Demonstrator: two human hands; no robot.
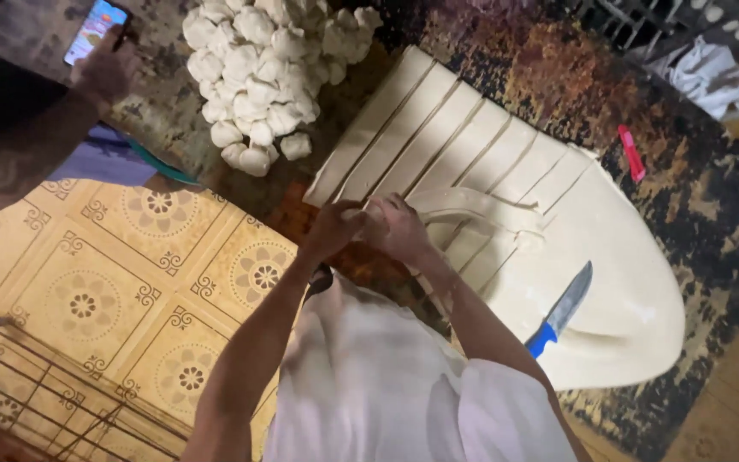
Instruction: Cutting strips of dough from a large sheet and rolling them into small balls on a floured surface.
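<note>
My left hand (pixel 333 228) and my right hand (pixel 398 226) meet at the near edge of a dark worn counter, both closed around a small piece of pale dough (pixel 368 210). A loose strip of dough (pixel 481 205) trails from my right hand across a large flat dough sheet (pixel 609 248), whose far part is cut into several long strips (pixel 438 128). A knife (pixel 560 311) with a blue handle lies on the uncut part of the sheet, right of my right forearm. A heap of small dough balls (pixel 263 73) sits on the counter beyond my hands.
Another person's hand (pixel 106 73) holds a lit phone (pixel 94 30) at the far left. A small red object (pixel 631 152) lies on the counter right of the sheet. White cloth (pixel 712 77) lies at top right. Patterned floor tiles (pixel 121 282) and a wire rack (pixel 36 385) are lower left.
</note>
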